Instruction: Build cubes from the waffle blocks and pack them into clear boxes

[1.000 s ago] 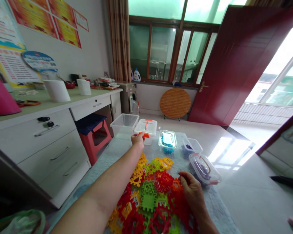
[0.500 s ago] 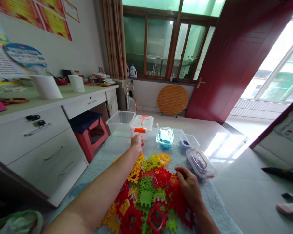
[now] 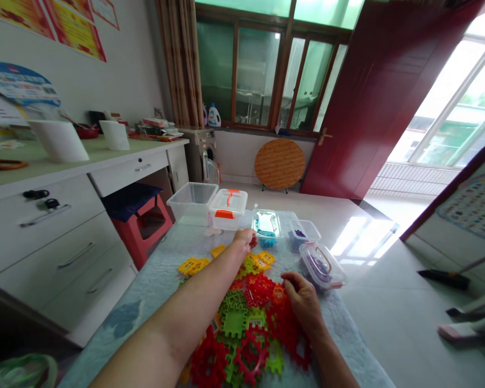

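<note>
My left hand (image 3: 246, 238) reaches across the table, fingers curled down, just in front of a clear box with teal pieces (image 3: 267, 240). What it holds, if anything, is hidden. Lower right, my right hand (image 3: 304, 299) is bent over the edge of the pile, its thumb and fingers drawn together beside an orange piece (image 3: 279, 293); their grip is hidden. Between my arms lies a heap of notched plastic building pieces: red pieces (image 3: 258, 291), green pieces (image 3: 233, 319) and yellow pieces (image 3: 193, 265). My left forearm covers part of the heap.
An open clear bin (image 3: 192, 200) and a lidded box with orange clips (image 3: 228, 209) stand at the table's far left. Two small pale discs (image 3: 213, 231) lie before them. Right are an open tub (image 3: 305, 234) and a lidded purple box (image 3: 322, 265). A red stool (image 3: 151, 229) stands left.
My left hand has moved right, from in front of the orange-clipped box to near the teal box. The view has turned slightly right. My right hand stays over the pile's right side.
</note>
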A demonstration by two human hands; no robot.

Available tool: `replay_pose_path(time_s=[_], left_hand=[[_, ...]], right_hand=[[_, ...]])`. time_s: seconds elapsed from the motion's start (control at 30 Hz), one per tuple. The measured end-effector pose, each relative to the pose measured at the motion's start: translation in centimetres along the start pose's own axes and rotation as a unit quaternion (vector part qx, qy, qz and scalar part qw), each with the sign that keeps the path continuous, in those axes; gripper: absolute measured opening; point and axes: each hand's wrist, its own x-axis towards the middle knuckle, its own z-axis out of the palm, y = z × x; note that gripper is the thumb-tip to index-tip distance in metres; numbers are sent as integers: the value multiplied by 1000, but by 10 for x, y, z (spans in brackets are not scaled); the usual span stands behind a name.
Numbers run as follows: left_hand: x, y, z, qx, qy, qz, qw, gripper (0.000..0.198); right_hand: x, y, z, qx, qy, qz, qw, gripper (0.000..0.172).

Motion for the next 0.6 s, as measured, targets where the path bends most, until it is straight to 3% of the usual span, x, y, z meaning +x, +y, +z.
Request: replay_pose_path(time_s=[0.17,0.33,0.5,0.6], left_hand=[[-25,6,-31,-3,-43,17,999,26],[-77,12,-66,2,-92,40,995,22],[-128,-3,-89,43,-148,81,985,27],[-147,-16,-98,89,-165,150,971,27]], right_hand=[[0,-3,-1,64,-3,24,998,27],[5,-15,1,174,28,57,983,42],[7,-27,9,238,-22,99,966,44],[5,-27,10,262,-41,118,957,39]])
